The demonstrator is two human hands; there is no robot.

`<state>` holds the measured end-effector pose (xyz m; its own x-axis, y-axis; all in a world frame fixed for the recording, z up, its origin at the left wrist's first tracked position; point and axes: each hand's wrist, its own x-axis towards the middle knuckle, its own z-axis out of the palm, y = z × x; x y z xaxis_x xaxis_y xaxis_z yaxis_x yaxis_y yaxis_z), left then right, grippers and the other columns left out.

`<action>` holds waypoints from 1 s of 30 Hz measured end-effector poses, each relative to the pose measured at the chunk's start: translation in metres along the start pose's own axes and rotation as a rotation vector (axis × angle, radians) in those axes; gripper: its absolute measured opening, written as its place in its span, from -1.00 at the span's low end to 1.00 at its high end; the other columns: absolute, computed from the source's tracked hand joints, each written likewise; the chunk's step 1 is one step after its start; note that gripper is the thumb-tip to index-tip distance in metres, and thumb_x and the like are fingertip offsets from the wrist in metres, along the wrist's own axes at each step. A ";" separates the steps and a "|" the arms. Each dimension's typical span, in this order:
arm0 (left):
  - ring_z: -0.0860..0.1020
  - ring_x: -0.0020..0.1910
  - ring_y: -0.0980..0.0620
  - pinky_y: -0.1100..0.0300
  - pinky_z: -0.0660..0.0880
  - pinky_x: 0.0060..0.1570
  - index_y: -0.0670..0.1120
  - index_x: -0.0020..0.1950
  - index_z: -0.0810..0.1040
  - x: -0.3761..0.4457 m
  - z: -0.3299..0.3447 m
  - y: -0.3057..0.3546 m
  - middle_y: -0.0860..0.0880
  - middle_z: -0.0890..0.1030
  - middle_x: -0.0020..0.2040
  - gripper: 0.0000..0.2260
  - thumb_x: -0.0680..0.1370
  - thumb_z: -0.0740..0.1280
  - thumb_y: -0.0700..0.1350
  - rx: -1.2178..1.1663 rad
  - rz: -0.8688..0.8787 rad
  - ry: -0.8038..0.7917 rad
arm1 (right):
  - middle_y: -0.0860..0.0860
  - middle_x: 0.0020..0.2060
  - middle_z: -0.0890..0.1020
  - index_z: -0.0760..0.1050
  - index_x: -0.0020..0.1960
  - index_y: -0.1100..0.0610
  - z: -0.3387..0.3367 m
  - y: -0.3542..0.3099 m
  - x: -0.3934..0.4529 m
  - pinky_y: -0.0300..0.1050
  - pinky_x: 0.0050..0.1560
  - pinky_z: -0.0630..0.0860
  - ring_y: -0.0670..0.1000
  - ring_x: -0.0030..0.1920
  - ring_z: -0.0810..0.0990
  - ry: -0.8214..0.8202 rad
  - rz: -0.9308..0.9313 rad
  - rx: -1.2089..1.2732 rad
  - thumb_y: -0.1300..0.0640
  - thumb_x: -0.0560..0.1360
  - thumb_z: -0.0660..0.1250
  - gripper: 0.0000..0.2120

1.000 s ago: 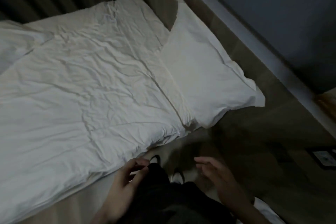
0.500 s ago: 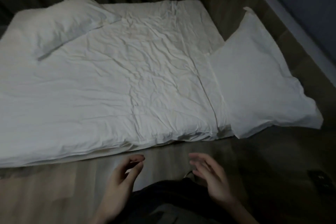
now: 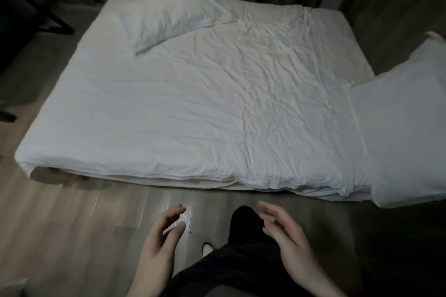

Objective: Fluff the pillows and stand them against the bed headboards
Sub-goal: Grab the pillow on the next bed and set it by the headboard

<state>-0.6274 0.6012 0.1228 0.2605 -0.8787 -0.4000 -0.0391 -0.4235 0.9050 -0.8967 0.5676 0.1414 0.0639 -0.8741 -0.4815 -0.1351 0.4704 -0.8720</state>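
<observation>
Swung leftward, view now takes in whole bed (image 3: 193, 116). Left hand (image 3: 159, 246), right hand (image 3: 287, 241): grips spread, empty. One plump white pillow (image 3: 169, 14) flat at far-left corner, untouched; second flat white pillow (image 3: 407, 132) upright at right edge.

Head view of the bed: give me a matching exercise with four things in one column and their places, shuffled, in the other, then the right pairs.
Things:
1. far pillow
2. near pillow
3. left hand
4. duvet

Places:
A. at the right end of the bed, reaching the picture's right edge
B. spread over the middle of the bed
C. lying at the bed's far left corner, by the curtains
D. open above the wooden floor, touching nothing

Pairs: 1-C, 2-A, 3-D, 4-B
</observation>
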 end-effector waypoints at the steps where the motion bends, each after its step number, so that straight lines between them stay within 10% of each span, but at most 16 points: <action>1: 0.58 0.28 0.27 0.49 0.48 0.14 0.00 0.18 0.68 0.002 -0.007 0.000 0.18 0.67 0.25 -0.75 0.62 0.35 -0.29 -0.009 -0.001 0.012 | -0.15 0.19 0.70 0.63 0.24 -0.26 0.009 -0.004 0.003 0.10 0.45 0.47 -0.18 0.32 0.59 -0.016 -0.005 -0.021 -0.47 0.31 0.43 -0.44; 5: 0.55 0.29 0.32 0.55 0.45 0.12 0.03 0.19 0.68 0.022 -0.032 -0.001 0.22 0.65 0.27 -0.73 0.62 0.35 -0.29 -0.030 -0.014 0.048 | -0.09 0.20 0.70 0.59 0.25 -0.33 0.039 -0.014 0.028 -0.05 0.46 0.42 -0.24 0.33 0.56 -0.063 0.022 -0.100 0.10 0.62 0.36 -0.65; 30: 0.58 0.24 0.30 0.14 0.45 0.27 0.16 0.16 0.67 0.193 -0.298 0.027 0.20 0.67 0.25 -0.77 0.53 0.39 -0.02 -0.079 -0.037 0.326 | -0.21 0.27 0.64 0.58 0.19 -0.37 0.350 -0.130 0.222 -0.19 0.33 0.46 -0.28 0.35 0.52 -0.319 -0.026 -0.176 0.06 0.61 0.34 -0.68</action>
<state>-0.2906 0.4854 0.1132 0.5554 -0.7413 -0.3768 0.0476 -0.4241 0.9044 -0.5195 0.3551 0.1172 0.3708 -0.7908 -0.4870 -0.2959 0.3964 -0.8691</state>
